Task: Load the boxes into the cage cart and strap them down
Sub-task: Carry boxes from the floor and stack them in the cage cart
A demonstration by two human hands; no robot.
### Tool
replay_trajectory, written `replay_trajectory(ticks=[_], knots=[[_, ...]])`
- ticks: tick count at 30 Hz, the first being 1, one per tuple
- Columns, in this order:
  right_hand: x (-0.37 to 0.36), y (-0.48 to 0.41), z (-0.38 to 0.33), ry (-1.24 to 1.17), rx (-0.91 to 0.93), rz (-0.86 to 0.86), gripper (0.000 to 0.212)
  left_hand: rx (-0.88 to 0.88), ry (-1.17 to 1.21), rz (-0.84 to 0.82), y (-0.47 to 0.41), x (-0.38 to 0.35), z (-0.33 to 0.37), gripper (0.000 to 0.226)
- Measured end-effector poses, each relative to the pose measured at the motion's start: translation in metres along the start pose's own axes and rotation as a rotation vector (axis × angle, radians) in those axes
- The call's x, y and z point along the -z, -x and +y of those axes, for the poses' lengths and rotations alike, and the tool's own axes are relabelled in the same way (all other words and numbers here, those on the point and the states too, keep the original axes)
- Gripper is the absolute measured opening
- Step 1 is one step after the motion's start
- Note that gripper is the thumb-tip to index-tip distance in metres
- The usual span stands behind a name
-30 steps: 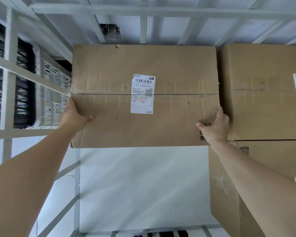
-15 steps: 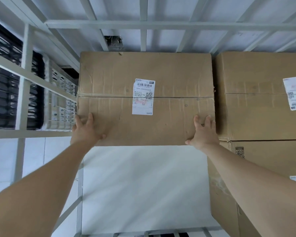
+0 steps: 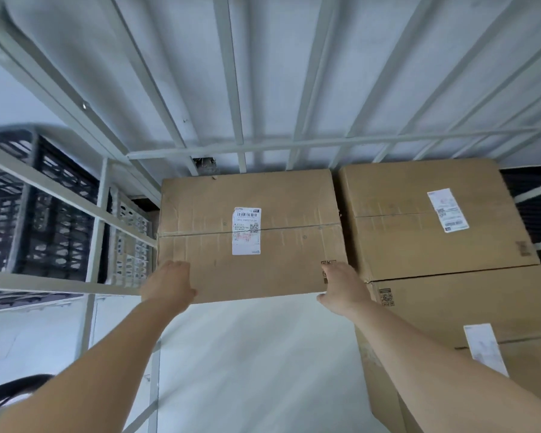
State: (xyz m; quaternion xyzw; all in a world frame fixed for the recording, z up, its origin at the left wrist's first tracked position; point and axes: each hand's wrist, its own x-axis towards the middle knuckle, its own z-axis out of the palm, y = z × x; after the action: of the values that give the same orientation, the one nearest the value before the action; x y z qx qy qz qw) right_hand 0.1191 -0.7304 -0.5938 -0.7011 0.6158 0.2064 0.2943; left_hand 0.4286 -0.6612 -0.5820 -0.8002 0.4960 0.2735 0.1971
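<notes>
- Head view: a cardboard box [image 3: 281, 198] lies inside the cage cart [image 3: 98, 226], toward the cart's far-left corner. Its far edge is close to the back bars [image 3: 238, 145] and its left edge is near the left side rails.
- Only the top of this box shows; what it rests on is hidden beneath it.
- A white shipping label [image 3: 246, 231] lies across the taped seam in the middle of the top.
- The left hand [image 3: 169, 284] lies flat on the near-left corner of the box top. Its fingers are straight, close together and pointing toward the back bars.
- The right hand [image 3: 344, 289] lies on the near-right corner, fingers stretched out together beside a printed code mark. The thumb sticks out to the side at the near edge.
- Neither hand curls round anything; both rest palm-down on the cardboard.
- Just to the right, so close that I cannot tell whether they touch, a second box [image 3: 419, 245] stands at about the same height, with its own label on top.
- The second box sits on a lower box [image 3: 450, 307], which reaches nearer along the cart's right side and also carries a label.
- The cart's white floor [image 3: 247, 370] shows between the two forearms, on the near side of the cardboard box.
- Outside the left rails stand black crates [image 3: 44, 198], with a pale crate [image 3: 128, 242] nearer the far-left corner.
</notes>
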Motion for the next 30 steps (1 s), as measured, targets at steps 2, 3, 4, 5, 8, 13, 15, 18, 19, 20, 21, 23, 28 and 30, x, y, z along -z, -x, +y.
replay_trajectory(ticks=[2, 3, 4, 5, 8, 13, 15, 18, 19, 20, 21, 23, 28, 30], knots=[[0.018, 0.023, -0.003, -0.014, -0.01, 0.043, 0.038, -0.043, -0.033, 0.002, 0.019, 0.021, 0.009, 0.038], [0.028, 0.036, -0.005, -0.019, -0.01, 0.057, 0.039, -0.078, -0.065, 0.009, 0.029, 0.031, 0.014, 0.037], [0.038, 0.049, -0.007, -0.022, 0.001, 0.067, 0.042, -0.11, -0.097, 0.022, 0.038, 0.042, 0.019, 0.037], [0.049, 0.062, -0.008, -0.022, 0.009, 0.083, 0.039, -0.135, -0.117, 0.037, 0.048, 0.052, 0.024, 0.037], [0.08, 0.102, -0.007, -0.007, 0.009, 0.144, 0.013, -0.175, -0.125, 0.091, 0.08, 0.083, 0.038, 0.037], [0.123, 0.164, -0.002, -0.009, 0.022, 0.259, 0.039, -0.233, -0.156, 0.194, 0.137, 0.128, 0.059, 0.039], [0.141, 0.191, 0.002, -0.007, 0.027, 0.279, 0.042, -0.259, -0.172, 0.23, 0.159, 0.144, 0.067, 0.04], [0.163, 0.232, 0.012, -0.024, 0.034, 0.317, 0.042, -0.29, -0.176, 0.279, 0.196, 0.168, 0.077, 0.038], [0.169, 0.245, 0.016, -0.034, 0.037, 0.334, 0.043, -0.309, -0.171, 0.3, 0.208, 0.174, 0.081, 0.033], [0.175, 0.259, 0.02, -0.043, 0.042, 0.357, 0.042, -0.33, -0.174, 0.329, 0.22, 0.181, 0.085, 0.026], [0.181, 0.272, 0.024, -0.053, 0.046, 0.38, 0.042, -0.348, -0.179, 0.366, 0.234, 0.189, 0.089, 0.02], [0.192, 0.3, 0.03, -0.059, 0.054, 0.416, 0.039, -0.374, -0.199, 0.426, 0.265, 0.204, 0.099, 0.018], [0.213, 0.373, 0.045, -0.038, 0.053, 0.487, 0.04, -0.429, -0.231, 0.518, 0.336, 0.228, 0.113, 0.019], [0.222, 0.403, 0.051, -0.042, 0.049, 0.513, 0.04, -0.453, -0.246, 0.568, 0.363, 0.237, 0.116, 0.019]])
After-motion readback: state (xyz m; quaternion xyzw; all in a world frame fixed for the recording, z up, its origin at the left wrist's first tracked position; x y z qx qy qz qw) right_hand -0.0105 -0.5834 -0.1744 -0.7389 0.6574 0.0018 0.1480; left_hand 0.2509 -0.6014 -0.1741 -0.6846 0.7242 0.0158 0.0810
